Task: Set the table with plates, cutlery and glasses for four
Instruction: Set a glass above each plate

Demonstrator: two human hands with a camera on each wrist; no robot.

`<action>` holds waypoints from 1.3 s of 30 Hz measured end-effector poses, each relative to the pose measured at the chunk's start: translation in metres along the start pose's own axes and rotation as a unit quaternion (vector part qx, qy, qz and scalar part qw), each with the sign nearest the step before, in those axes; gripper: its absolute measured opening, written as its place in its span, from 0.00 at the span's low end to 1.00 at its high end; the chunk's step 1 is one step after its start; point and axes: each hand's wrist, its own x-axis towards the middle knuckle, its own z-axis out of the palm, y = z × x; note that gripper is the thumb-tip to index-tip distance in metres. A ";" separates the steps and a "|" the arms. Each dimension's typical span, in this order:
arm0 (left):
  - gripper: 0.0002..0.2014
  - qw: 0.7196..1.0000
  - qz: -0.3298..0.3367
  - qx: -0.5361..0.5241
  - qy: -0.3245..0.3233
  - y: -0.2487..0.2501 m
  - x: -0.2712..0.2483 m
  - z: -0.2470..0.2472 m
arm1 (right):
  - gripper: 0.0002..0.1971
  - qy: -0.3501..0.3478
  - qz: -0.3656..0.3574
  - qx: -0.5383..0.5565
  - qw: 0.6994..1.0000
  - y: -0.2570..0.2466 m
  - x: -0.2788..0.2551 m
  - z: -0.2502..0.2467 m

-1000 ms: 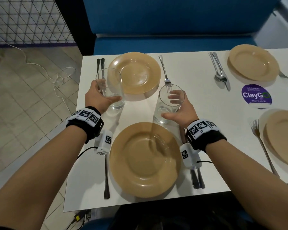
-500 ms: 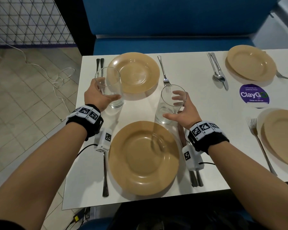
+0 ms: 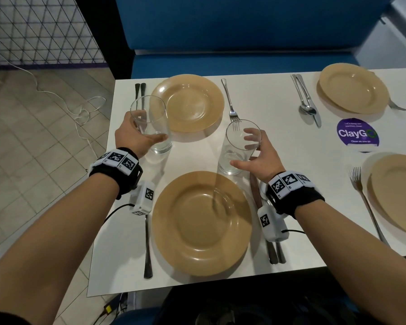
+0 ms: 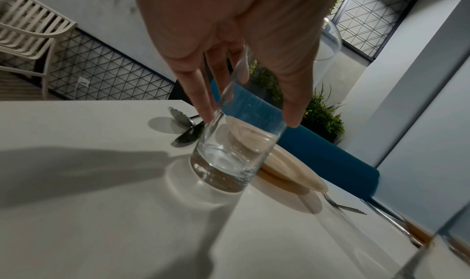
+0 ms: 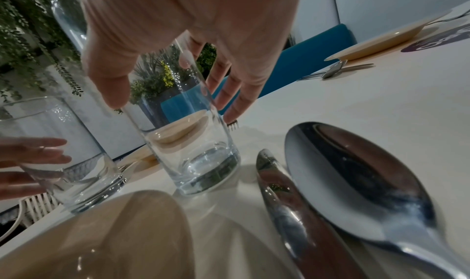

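Two clear empty glasses stand on the white table [image 3: 279, 146]. The left glass [image 3: 150, 123] [image 4: 234, 152] stands beside the far-left tan plate [image 3: 188, 104], and my left hand [image 3: 136, 137] grips it with the thumb across its front. The right glass [image 3: 238, 148] [image 5: 193, 152] stands just beyond the near plate [image 3: 202, 221]. My right hand [image 3: 260, 158] lies loosely round it, fingers [image 5: 229, 100] spread and straight and the thumb close to its lower wall. A fork [image 3: 147, 245] lies left of the near plate. A knife and spoon [image 3: 275, 252] lie on its right.
Two more tan plates sit at the far right [image 3: 352, 87] and the right edge [image 3: 396, 195], each with cutlery beside it. A fork [image 3: 230, 99] lies just behind the right glass. A purple sticker [image 3: 358, 134] is on the table and a blue bench [image 3: 244, 59] runs behind it.
Both glasses stay where they were. The fingers of my right hand have spread and loosened from the right glass. My left hand keeps its hold.
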 end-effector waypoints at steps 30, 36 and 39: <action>0.38 1.000 -0.008 -0.015 0.005 0.001 0.000 0.001 | 0.38 0.006 0.010 -0.017 1.000 0.002 0.000 0.003; 0.54 0.998 0.023 0.009 0.054 0.014 -0.017 -0.001 | 0.44 -0.023 -0.007 -0.020 1.000 -0.010 -0.002 -0.011; 0.49 0.991 0.081 0.032 0.105 0.038 -0.035 -0.003 | 0.44 -0.035 -0.045 0.001 0.998 -0.028 -0.001 -0.031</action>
